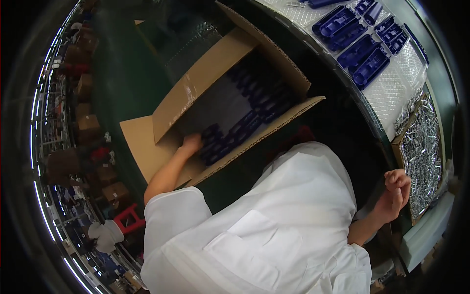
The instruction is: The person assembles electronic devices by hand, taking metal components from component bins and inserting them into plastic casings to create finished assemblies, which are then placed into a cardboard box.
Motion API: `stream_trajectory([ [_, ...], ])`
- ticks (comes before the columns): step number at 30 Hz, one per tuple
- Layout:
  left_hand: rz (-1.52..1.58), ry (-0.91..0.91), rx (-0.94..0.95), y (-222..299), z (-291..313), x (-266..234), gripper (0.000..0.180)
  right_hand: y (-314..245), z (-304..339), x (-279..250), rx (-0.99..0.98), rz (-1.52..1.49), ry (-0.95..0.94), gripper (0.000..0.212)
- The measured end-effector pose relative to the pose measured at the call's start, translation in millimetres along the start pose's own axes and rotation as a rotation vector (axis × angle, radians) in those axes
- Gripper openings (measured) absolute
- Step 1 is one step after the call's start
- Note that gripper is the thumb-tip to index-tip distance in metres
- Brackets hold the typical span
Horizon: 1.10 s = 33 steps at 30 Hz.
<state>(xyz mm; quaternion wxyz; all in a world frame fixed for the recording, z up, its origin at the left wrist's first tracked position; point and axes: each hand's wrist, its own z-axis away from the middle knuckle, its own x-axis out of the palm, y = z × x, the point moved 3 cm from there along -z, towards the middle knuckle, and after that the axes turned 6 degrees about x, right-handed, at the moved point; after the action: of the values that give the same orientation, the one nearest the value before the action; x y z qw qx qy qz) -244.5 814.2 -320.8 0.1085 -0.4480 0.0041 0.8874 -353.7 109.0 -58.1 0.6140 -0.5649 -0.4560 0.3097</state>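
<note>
My left hand (192, 143) reaches into an open cardboard box (208, 63) on my left. It is at the near end of rows of dark blue plastic parts (230, 134) packed inside. Its fingers point down and are hidden, so whether they grip a part does not show. Off to the right, my right hand (395, 193) is raised with fingers curled and thumb pressed in. Anything between those fingers is too small to make out. Beside it lies a shallow cardboard tray (400, 156) heaped with shiny metal pieces (423, 157).
On the bench at upper right, several blue plastic housings (364, 61) lie on a clear quilted sheet (391, 98). The box flaps (274, 41) stand outward. A red stool (129, 219) and shelves of cartons (88, 127) line the left, beyond a green floor (115, 93).
</note>
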Motion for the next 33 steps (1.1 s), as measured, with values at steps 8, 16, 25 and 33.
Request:
stream_trajectory([
  [8, 0.363, 0.121, 0.1, -25.7, -34.4, 39.1, 0.068, 5.9, -6.8, 30.2, 0.006, 0.1, -0.002, 0.027],
  [16, 0.571, -0.032, 0.043, -30.1, -51.2, 29.8, 0.059, -19.6, -17.7, -4.5, -0.048, 0.077, 0.149, 0.009],
  [25, 0.817, 0.316, 0.182, 53.8, 24.3, -146.6, 0.044, -48.0, -61.0, -70.3, -0.248, 1.05, 0.432, 0.013],
  [33, 2.005, 0.29, 0.638, 203.8, 146.3, -301.8, 0.043, -32.7, -77.4, -70.9, -0.245, 1.405, 0.321, 0.016],
])
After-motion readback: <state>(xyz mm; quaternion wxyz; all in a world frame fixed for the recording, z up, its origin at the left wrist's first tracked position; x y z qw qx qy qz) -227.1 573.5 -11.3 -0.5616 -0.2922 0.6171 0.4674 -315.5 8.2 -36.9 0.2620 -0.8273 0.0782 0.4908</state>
